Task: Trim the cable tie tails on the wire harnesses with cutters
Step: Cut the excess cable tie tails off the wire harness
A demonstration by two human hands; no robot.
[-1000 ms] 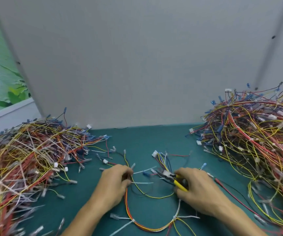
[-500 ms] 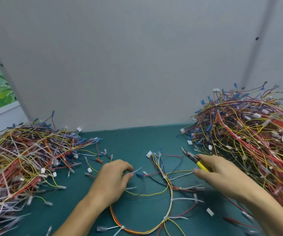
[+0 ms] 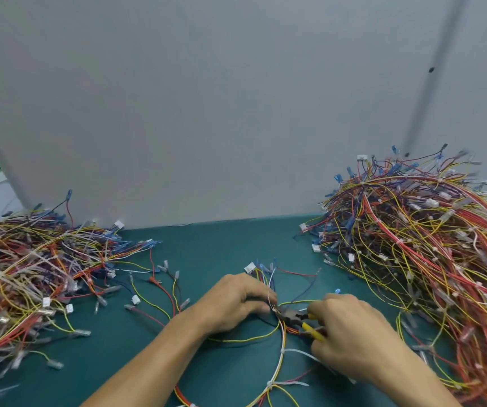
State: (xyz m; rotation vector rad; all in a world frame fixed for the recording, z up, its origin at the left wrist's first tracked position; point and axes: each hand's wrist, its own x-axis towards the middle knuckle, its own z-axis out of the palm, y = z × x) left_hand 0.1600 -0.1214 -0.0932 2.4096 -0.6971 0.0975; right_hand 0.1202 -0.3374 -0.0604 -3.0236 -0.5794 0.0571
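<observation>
A wire harness (image 3: pixel 280 342) of red, yellow and white wires lies looped on the green mat between my hands. My left hand (image 3: pixel 236 301) pinches its bundle near the top of the loop. My right hand (image 3: pixel 351 336) grips yellow-handled cutters (image 3: pixel 298 318), whose dark jaws point left and meet the bundle right beside my left fingertips. White cable ties with long tails (image 3: pixel 298 352) stick out from the harness lower down, near the bottom of the loop.
A big heap of harnesses with long white tie tails (image 3: pixel 31 283) fills the left side. Another tall heap (image 3: pixel 430 254) fills the right. A grey partition wall (image 3: pixel 236 113) stands behind the green mat (image 3: pixel 221 248).
My right hand has swung the cutters back from the right toward the harness, and their jaws now sit at my left fingertips. My left hand shifted right along the bundle.
</observation>
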